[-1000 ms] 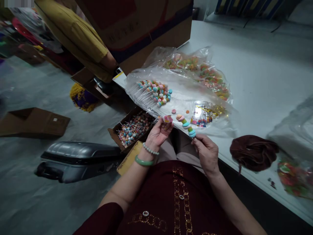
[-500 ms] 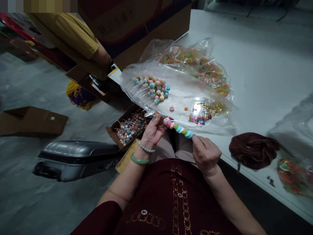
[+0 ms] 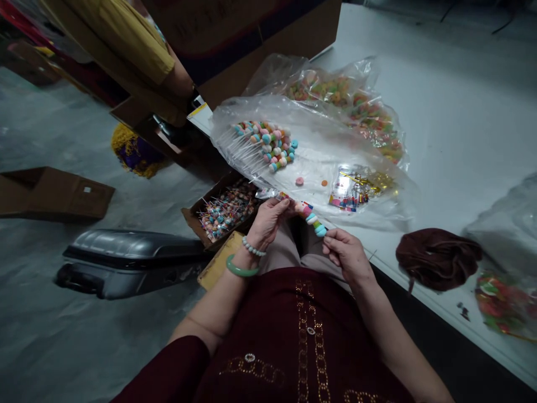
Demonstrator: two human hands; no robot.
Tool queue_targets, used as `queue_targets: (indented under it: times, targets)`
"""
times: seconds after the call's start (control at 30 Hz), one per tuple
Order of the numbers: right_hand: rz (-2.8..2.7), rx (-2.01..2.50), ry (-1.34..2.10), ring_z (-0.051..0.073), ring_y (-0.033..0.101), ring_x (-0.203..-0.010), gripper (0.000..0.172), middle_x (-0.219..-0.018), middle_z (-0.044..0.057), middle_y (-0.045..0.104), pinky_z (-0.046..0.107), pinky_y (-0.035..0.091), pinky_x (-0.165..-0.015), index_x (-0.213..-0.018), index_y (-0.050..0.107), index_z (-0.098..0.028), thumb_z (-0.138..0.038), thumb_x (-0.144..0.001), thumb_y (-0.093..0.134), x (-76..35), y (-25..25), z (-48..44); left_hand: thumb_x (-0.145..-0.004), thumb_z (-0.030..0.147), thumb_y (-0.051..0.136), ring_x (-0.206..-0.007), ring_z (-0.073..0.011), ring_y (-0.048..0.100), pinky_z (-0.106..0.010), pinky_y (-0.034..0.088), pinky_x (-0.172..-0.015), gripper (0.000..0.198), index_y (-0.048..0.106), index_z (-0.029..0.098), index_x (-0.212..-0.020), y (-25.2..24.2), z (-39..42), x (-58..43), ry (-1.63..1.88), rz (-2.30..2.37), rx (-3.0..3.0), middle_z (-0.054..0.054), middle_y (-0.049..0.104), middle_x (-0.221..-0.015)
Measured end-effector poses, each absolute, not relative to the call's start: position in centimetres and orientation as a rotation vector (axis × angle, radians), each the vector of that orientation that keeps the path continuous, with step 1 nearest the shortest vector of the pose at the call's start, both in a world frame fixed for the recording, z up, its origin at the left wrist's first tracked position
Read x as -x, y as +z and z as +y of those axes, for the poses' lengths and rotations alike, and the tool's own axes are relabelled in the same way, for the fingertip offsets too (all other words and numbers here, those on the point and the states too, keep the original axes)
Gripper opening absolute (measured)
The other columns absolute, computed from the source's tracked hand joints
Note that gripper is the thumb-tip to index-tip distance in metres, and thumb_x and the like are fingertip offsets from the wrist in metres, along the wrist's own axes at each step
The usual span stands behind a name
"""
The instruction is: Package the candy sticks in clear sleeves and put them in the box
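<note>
A stick of stacked pastel candy rings (image 3: 311, 217) hangs between my two hands over my lap, at the near edge of the white table (image 3: 453, 112). My left hand (image 3: 268, 219) is closed, its fingertips pinching the pink top end of the stick. My right hand (image 3: 347, 254) is closed on the stick's lower end, below the blue ring. On a clear plastic sheet (image 3: 323, 151) just beyond lie a fan of finished candy sticks (image 3: 268, 144) and two loose candy rings (image 3: 299, 181).
A bag of colourful candy (image 3: 356, 112) and a small packet of gold ties (image 3: 356, 190) lie on the sheet. A dark red cloth (image 3: 436, 257) sits at the right. On the floor: an open box of candy sticks (image 3: 224, 211), a grey suitcase (image 3: 130, 263), cardboard boxes. A person in yellow (image 3: 134, 39) stands behind.
My left hand brought a pink candy ring to the top of the stick and closed on that end. The stick tipped lower and my hands came closer together.
</note>
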State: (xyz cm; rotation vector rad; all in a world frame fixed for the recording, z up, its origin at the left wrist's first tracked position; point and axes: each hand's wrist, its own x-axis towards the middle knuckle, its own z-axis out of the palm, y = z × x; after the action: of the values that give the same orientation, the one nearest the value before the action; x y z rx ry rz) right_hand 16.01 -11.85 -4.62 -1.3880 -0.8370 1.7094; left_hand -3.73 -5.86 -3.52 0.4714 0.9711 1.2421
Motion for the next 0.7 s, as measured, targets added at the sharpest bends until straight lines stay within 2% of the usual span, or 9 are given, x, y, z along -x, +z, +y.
queue_targets:
  times: [0.13, 0.27, 0.43, 0.6, 0.63, 0.7]
  targets:
    - [-0.715, 1.272, 2.019, 0.001, 0.027, -0.031, 0.024, -0.052, -0.001, 0.060, 0.016, 0.012, -0.032, -0.073, 0.059, -0.016, -0.033, -0.066, 0.075, -15.8, -5.0, -11.5, -0.062, 0.025, 0.085, -0.069, -0.0116, 0.065, -0.024, 0.053, -0.069, 0.029, 0.071, 0.013, -0.084, -3.9, -5.8, 3.7, 1.194, 0.940, -0.426, -0.002, 0.072, -0.081]
    - [-0.575, 1.243, 2.122, 0.000, 0.024, -0.029, 0.027, -0.051, -0.002, 0.060, 0.015, 0.009, -0.032, -0.074, 0.055, -0.017, -0.032, -0.065, 0.076, -15.3, -5.5, -11.5, -0.069, 0.031, 0.082, -0.067, -0.0132, 0.066, -0.026, 0.052, -0.067, 0.031, 0.070, 0.013, -0.091, -4.1, -5.8, 3.8, 1.103, 0.956, -0.409, -0.004, 0.071, -0.080]
    - [-0.558, 1.234, 2.062, 0.000, 0.025, -0.030, 0.027, -0.050, -0.004, 0.059, 0.014, 0.010, -0.032, -0.075, 0.053, -0.017, -0.031, -0.066, 0.075, -14.8, -6.0, -11.4, -0.061, 0.032, 0.087, -0.065, -0.0151, 0.067, -0.027, 0.052, -0.067, 0.037, 0.068, 0.011, -0.084, -4.4, -6.6, 2.3, 1.108, 0.952, -0.454, -0.004, 0.069, -0.075]
    - [-0.390, 0.953, 2.383, -0.001, 0.012, -0.032, 0.023, -0.052, -0.011, 0.048, 0.014, 0.010, -0.033, -0.077, 0.049, -0.019, -0.025, -0.069, 0.071, -14.3, -6.5, -10.7, -0.060, 0.041, 0.087, -0.065, -0.0173, 0.068, -0.027, 0.051, -0.062, 0.045, 0.067, 0.010, -0.084, -5.3, -7.2, 0.9, 1.065, 0.908, -0.408, -0.006, 0.070, -0.073]
    - [-0.402, 0.939, 2.384, -0.001, 0.013, -0.033, 0.023, -0.054, -0.011, 0.048, 0.014, 0.011, -0.033, -0.077, 0.050, -0.019, -0.026, -0.070, 0.070, -14.1, -6.6, -10.7, -0.059, 0.041, 0.087, -0.066, -0.0177, 0.068, -0.027, 0.052, -0.062, 0.045, 0.067, 0.010, -0.085, -5.5, -7.1, 0.9, 1.062, 0.904, -0.385, -0.006, 0.070, -0.072]
    - [-0.553, 1.051, 2.201, 0.001, 0.023, -0.035, 0.021, -0.058, -0.008, 0.053, 0.016, 0.017, -0.035, -0.077, 0.052, -0.019, -0.030, -0.071, 0.069, -13.9, -6.7, -11.0, -0.060, 0.039, 0.087, -0.067, -0.0180, 0.069, -0.027, 0.053, -0.064, 0.044, 0.067, 0.010, -0.086, -5.6, -6.9, 1.0, 1.097, 0.921, -0.347, -0.006, 0.070, -0.073]
